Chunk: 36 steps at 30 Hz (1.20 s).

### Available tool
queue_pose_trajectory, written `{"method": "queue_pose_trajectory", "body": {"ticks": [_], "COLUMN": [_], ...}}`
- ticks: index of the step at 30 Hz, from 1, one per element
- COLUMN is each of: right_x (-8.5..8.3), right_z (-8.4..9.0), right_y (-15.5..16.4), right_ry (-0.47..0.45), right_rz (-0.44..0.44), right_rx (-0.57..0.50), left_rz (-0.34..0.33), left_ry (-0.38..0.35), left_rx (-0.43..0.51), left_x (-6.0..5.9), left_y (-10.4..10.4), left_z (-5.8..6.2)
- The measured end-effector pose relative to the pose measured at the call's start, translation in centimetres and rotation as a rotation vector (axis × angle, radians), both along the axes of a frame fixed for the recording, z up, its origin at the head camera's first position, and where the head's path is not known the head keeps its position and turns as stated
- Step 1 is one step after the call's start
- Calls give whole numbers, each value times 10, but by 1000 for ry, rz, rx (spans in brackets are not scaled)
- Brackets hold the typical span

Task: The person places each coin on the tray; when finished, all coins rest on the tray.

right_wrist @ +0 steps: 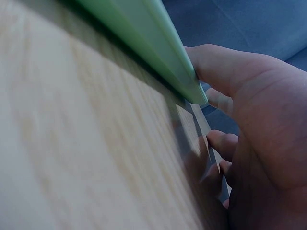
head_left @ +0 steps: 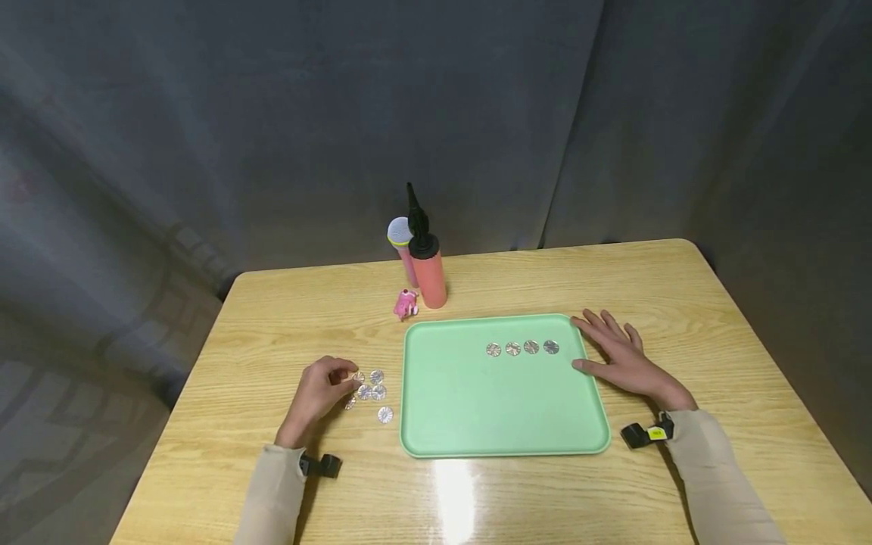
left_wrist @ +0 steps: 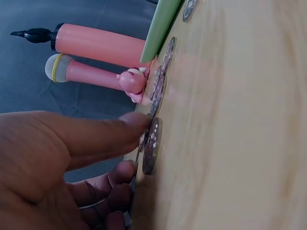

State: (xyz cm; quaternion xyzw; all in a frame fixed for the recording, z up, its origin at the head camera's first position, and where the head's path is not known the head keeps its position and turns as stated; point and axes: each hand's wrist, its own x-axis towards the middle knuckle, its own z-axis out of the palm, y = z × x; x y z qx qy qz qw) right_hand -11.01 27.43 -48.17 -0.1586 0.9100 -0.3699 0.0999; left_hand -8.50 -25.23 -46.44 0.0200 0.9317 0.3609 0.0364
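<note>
On the wooden counter a person works with small silver discs. The left hand is curled over a loose cluster of discs lying just left of a green tray. Its grip is narrow: the thumb and fingertips pinch one disc at the edge of the cluster, tipping it up off the wood. The other loose discs lie flat, close together, one a little apart toward the person.

The right hand lies flat on the counter beside the tray's right edge, its grip wide and holding nothing, the thumb touching the tray rim.

Inside the tray, four discs sit in a straight row near the far right corner.

Behind the tray stand a salmon-coloured pump with a black nozzle and a pink toy microphone, with a small pink pig figure just in front of them.
</note>
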Motion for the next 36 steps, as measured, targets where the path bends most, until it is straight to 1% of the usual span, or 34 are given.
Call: {"method": "queue_pose_trajectory", "body": {"ticks": [9, 17, 21, 25, 28, 33, 36], "right_x": [0, 0, 0, 1, 1, 0, 0], "right_z": [1, 1, 0, -1, -1, -1, -1], "right_y": [0, 0, 0, 0, 0, 0, 0], "right_ry": [4, 6, 7, 5, 6, 6, 3], "right_rz": [-1, 5, 5, 3, 2, 2, 1], "right_rx": [4, 3, 0, 3, 5, -2, -8], "left_rz": [-9, -24, -16, 10, 29, 38, 38], "left_ry": [13, 27, 33, 34, 27, 26, 32], "left_rx": [-36, -116, -138, -127, -98, -50, -38], "left_x": [0, 0, 0, 0, 0, 0, 0], "left_y": [3, 4, 5, 6, 6, 4, 3], "left_z": [0, 2, 2, 2, 3, 3, 3]}}
